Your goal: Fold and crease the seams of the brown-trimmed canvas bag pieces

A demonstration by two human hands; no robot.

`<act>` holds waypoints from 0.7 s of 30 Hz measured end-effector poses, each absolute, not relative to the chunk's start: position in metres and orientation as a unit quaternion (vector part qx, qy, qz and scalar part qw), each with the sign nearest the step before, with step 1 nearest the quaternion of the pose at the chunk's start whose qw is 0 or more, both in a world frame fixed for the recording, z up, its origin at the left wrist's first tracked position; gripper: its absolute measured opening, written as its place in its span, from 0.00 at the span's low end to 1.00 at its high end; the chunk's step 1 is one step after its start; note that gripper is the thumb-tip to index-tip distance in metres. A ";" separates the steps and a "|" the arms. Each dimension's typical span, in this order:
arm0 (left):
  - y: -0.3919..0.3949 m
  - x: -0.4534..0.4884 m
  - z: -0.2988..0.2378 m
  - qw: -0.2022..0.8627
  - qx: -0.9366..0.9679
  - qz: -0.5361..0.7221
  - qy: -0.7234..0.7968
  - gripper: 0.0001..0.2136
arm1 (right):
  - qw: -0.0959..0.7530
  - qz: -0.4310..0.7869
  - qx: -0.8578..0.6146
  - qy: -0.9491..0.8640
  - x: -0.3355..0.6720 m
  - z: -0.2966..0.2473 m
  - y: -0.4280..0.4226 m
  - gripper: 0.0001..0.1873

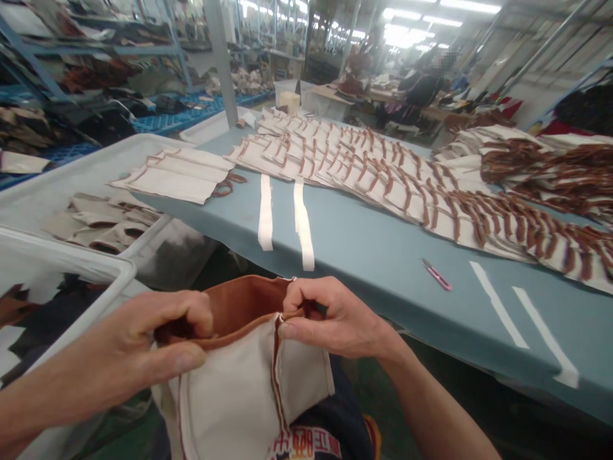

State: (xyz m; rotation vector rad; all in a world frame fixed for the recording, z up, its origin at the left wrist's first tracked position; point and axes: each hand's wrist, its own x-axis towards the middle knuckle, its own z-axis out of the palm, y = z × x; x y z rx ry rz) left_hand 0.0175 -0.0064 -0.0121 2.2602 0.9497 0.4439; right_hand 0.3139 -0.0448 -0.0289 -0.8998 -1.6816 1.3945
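I hold a cream canvas bag (239, 390) with a brown lining and brown stitched seam over my lap, below the table's near edge. My left hand (158, 338) is closed on the bag's left rim, thumb outside and fingers tucked inside the opening. My right hand (330, 316) pinches the rim at the seam, fingers curled over the brown lining. The bag's mouth is spread between the two hands.
A blue-grey table (373, 249) carries long overlapping rows of cream pieces with brown straps (407, 185), a small stack (177, 176), white tape strips (301, 223) and a pink snipper (435, 275). White plastic bins (71, 268) with more pieces stand at left. A person works far back.
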 end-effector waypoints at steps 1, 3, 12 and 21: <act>-0.002 0.018 -0.013 0.349 0.855 0.146 0.354 0.11 | 0.378 0.545 -0.347 -0.663 0.312 -0.027 -0.046 0.17; 0.005 0.022 -0.015 0.396 0.850 0.114 0.329 0.07 | 0.372 0.540 -0.339 -0.675 0.307 -0.023 -0.048 0.14; 0.002 0.062 -0.023 0.430 0.847 0.200 0.242 0.06 | 0.366 0.500 -0.352 -0.702 0.297 -0.031 -0.048 0.13; -0.001 0.063 -0.026 0.459 0.832 0.188 0.250 0.11 | 0.340 0.534 -0.351 -0.690 0.303 -0.044 -0.041 0.18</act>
